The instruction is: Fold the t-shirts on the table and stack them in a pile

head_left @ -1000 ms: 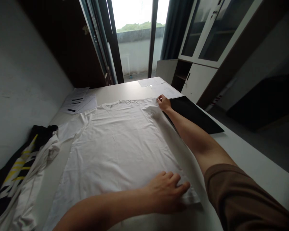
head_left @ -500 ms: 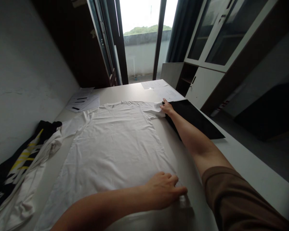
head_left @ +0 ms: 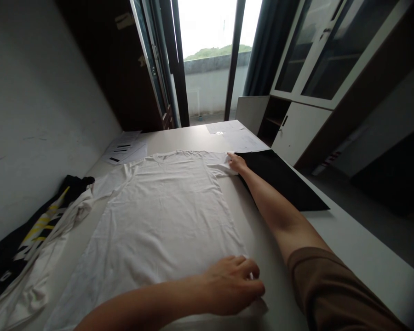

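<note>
A white T-shirt (head_left: 169,207) lies spread on the white table, its neckline toward the window and light wrinkles across its front. Near the hem's right corner, my left hand (head_left: 236,285) has its fingers curled closed on the shirt's edge; the fingertips are partly hidden. With my arm stretched out, my right hand (head_left: 238,163) grips the end of the right sleeve. Just beside that hand lies a flat black piece (head_left: 286,181), which looks like folded cloth.
To the left, a pile of black, yellow and cream clothes (head_left: 37,239) lies against the wall. Printed papers (head_left: 127,146) rest at the far left, and more sheets (head_left: 239,135) at the far edge. A white cabinet (head_left: 303,126) stands at the right, beyond the table (head_left: 352,243).
The view has shifted slightly. My left hand has moved a little left with the hem corner. My right hand's fingers, more spread before, are now drawn in on the sleeve end.
</note>
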Motion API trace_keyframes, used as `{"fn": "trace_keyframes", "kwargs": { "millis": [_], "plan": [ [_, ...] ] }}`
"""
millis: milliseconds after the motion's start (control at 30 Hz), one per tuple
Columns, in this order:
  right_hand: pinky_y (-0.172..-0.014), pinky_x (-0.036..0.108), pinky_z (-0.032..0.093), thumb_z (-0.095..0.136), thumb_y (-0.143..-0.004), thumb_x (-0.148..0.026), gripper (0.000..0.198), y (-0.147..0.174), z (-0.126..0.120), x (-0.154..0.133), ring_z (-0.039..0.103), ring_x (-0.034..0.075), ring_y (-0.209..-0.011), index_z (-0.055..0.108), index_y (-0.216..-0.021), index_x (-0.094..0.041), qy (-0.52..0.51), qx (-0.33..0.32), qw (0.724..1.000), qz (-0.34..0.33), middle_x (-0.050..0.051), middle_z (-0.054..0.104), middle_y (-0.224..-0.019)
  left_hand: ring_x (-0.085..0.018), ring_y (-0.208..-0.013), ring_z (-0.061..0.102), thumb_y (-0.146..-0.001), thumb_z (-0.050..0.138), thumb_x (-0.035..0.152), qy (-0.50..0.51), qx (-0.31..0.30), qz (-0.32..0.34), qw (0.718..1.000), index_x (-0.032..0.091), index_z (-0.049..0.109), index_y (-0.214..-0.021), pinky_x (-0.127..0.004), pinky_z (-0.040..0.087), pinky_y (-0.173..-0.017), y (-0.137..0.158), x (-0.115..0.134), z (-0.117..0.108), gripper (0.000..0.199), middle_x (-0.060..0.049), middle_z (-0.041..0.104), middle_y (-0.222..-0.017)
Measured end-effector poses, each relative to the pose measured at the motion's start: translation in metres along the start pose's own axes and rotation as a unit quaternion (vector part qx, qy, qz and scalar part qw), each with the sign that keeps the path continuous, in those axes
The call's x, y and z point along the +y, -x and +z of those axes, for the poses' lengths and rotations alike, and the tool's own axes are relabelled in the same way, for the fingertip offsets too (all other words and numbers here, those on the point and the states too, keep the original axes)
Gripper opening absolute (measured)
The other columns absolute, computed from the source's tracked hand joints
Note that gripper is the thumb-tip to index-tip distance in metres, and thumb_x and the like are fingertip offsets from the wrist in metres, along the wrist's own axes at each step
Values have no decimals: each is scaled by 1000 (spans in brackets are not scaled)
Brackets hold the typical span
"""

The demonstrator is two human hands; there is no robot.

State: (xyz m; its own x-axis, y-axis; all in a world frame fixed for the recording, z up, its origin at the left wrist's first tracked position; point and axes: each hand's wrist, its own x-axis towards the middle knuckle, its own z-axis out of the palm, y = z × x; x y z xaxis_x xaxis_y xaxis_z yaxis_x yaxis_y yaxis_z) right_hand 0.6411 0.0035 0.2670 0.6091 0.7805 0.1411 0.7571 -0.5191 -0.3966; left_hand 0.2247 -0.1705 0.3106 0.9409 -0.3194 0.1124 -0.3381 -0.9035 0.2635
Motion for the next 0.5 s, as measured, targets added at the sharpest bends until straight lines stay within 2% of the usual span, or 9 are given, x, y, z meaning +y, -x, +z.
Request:
{"fn": "trace_keyframes", "kwargs": {
  "millis": [67, 100, 267, 400, 500],
  "plan": [
    [-112, 34, 42, 49, -96, -18, 62, -3, 0, 3, 54, 26, -135, 45, -157, -23, -8, 14, 1000, 3, 8, 51, -153, -19, -106, 64, -99, 57, 33, 24, 14, -9, 1000, 21, 58, -108, -31, 50, -89, 10, 1, -9, 15, -7, 56, -140],
    [-112, 33, 42, 49, -95, -18, 63, -6, -1, 5, 53, 25, -135, 44, -158, -22, -13, 22, 1000, 6, 8, 51, -153, -19, -109, 64, -98, 58, 31, 47, 12, -11, 999, 20, 57, -109, -30, 50, -94, 14, 2, -13, 15, -7, 55, -142],
    [-111, 35, 43, 52, -92, -15, 63, -22, -13, 11, 56, 26, -132, 49, -155, -20, -27, 35, 999, 22, 10, 58, -146, -15, -103, 64, -93, 61, 21, 159, -19, -55, 986, 18, 55, -111, -24, 49, -97, 25, 10, -27, 19, -3, 68, -112],
    [-108, 33, 45, 59, -86, -15, 57, -28, -19, 9, 60, 25, -128, 61, -143, -19, -52, 7, 997, 51, 12, 64, -138, -16, -103, 65, -93, 59, 18, 213, 2, -84, 973, 23, 58, -126, -24, 51, -95, 26, 15, -30, 33, -4, 67, -113],
    [-107, 33, 45, 61, -83, -15, 57, -27, -23, 2, 61, 24, -126, 63, -140, -17, -109, 7, 992, 61, 13, 66, -135, -14, -100, 66, -97, 57, 19, 252, 23, -82, 964, 24, 66, -120, -22, 51, -93, 28, 15, -34, 25, -4, 66, -112]
  ]
}}
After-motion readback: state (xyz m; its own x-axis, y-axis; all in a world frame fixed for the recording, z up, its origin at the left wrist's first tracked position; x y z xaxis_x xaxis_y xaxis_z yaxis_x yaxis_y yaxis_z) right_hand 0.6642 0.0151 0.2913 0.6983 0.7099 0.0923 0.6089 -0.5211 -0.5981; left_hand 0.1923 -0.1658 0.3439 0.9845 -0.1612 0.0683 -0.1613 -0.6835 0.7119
